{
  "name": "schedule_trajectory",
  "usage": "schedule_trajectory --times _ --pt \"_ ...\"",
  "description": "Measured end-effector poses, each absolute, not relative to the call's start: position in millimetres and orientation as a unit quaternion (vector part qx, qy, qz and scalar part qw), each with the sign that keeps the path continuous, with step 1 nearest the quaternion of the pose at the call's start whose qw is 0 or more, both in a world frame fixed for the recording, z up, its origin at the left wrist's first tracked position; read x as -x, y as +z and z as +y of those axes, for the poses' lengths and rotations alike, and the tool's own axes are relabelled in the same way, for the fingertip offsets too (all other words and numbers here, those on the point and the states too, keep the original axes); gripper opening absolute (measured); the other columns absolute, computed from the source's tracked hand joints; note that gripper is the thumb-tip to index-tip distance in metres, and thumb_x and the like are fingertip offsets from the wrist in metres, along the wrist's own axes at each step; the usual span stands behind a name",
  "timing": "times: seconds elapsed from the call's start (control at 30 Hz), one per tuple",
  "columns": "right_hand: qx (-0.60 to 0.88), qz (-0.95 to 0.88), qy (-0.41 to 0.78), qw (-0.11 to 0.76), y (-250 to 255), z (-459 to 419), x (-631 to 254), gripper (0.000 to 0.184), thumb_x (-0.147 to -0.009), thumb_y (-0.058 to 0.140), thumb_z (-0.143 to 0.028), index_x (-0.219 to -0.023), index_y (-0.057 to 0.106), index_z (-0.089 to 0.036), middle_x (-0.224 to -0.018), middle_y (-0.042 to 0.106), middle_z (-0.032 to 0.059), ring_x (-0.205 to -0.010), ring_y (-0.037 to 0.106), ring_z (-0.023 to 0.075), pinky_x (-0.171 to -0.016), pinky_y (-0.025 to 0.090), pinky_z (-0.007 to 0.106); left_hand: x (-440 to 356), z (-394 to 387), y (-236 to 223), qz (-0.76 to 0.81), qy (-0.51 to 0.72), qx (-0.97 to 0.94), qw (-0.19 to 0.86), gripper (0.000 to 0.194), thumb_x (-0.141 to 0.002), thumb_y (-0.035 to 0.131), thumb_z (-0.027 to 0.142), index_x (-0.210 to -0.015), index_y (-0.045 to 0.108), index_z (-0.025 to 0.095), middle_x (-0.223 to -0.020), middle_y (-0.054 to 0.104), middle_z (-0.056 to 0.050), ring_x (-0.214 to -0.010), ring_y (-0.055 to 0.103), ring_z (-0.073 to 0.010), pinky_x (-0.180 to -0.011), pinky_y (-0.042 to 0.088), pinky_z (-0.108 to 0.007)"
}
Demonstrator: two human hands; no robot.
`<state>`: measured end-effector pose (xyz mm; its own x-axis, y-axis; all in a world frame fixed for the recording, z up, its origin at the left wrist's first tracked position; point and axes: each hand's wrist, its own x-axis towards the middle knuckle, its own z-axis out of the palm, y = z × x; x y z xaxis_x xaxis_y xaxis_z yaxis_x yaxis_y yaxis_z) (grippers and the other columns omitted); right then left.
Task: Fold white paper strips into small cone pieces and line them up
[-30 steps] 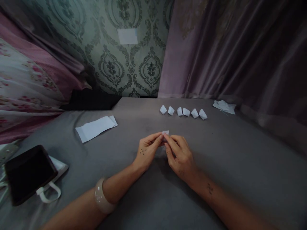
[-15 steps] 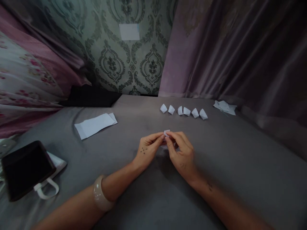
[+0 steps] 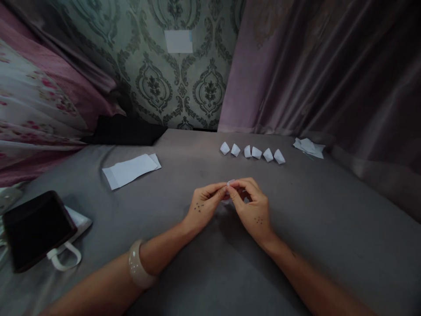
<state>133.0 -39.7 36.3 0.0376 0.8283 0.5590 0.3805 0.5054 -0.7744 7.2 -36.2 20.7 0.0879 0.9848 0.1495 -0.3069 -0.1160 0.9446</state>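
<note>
Between my fingertips is a small piece of folded white paper (image 3: 231,181), mostly hidden by the fingers. My left hand (image 3: 205,202) pinches it from the left, thumb against fingers. From the other side my right hand (image 3: 251,206) grips it with thumb and forefinger, the other fingers curled behind. Both hands are held over the grey sheet (image 3: 197,272). Beyond them stands a row of several small folded paper shapes, with one pointed piece (image 3: 224,148) at its left end and another (image 3: 279,156) at its right end.
Flat white paper strips (image 3: 131,170) lie to the left. Loose paper scraps (image 3: 309,147) sit at the far right. At the near left is a dark tablet-like device (image 3: 39,230) with a white cable loop (image 3: 67,259). A black cloth (image 3: 128,131) lies by the patterned wall.
My right hand has turned slightly and its thumb has come closer to the left fingertips. The paper stays pinched between both hands, now more covered.
</note>
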Motion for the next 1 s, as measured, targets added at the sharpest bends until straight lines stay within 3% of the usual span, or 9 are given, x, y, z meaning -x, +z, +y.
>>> schedule_trajectory --times 0.77,1.0 --pt "0.473 -0.682 0.197 0.521 36.1 -40.4 -139.2 0.014 -0.088 0.054 -0.022 -0.080 0.064 -0.019 -0.079 0.061 0.0019 -0.071 0.057 0.0127 -0.063 0.046 0.025 -6.8 -36.7 19.1 0.359 0.572 -0.490 0.551 0.022 -0.079 0.068 0.029 -0.098 0.075 0.020 -0.095 0.074 -0.005 -0.084 0.067 -0.0181 -0.080 0.056 -0.032" --pt "0.481 -0.701 0.145 0.506 38.5 -43.4 -139.7 0.016 -0.088 0.053 -0.018 -0.075 0.061 -0.018 -0.075 0.058 0.0009 -0.070 0.054 0.0122 -0.064 0.044 0.025 -5.6 -37.1 26.4 0.364 0.560 -0.506 0.546 0.021 -0.079 0.067 0.031 -0.095 0.075 0.019 -0.094 0.072 -0.007 -0.078 0.063 -0.0160 -0.068 0.053 -0.027"
